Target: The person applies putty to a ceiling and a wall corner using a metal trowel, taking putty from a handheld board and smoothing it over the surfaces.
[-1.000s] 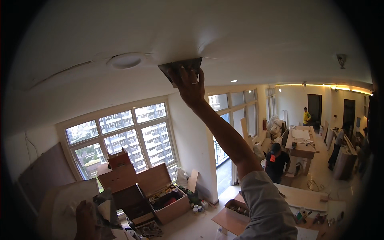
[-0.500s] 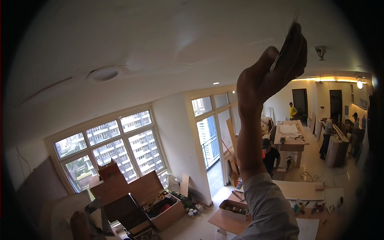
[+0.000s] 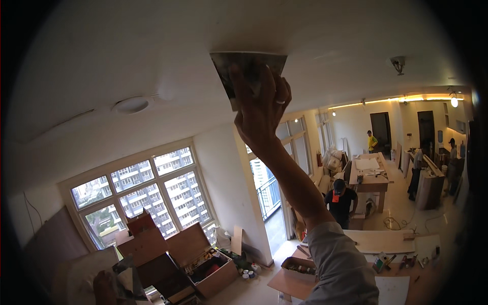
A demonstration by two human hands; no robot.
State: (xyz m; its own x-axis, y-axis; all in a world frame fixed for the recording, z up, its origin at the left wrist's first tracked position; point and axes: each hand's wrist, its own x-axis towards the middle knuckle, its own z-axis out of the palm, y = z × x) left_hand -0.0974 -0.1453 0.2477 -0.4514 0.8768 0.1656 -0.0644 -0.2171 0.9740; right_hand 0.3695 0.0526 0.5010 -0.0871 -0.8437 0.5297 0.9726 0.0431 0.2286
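Raised overhead, my right hand grips a wide, flat putty knife, fingers spread along its dark blade. The blade's straight far edge meets the white ceiling. Down at the lower left, my left hand is dim and partly cut off by the frame's edge. It is closed on a pale, smeared flat board. Beside that hand is a grey metal blade with whitish material on it; whether the same hand holds it I cannot tell.
A round ceiling recess lies left of the knife, a small ceiling fitting to its right. Below stand an open wooden toolbox, a box of items and a worktable. A person in black is near; others are farther back.
My right hand has swung left with the putty knife, turning it from edge-on to broad side showing, its edge now against the ceiling. The left hand has hardly moved.
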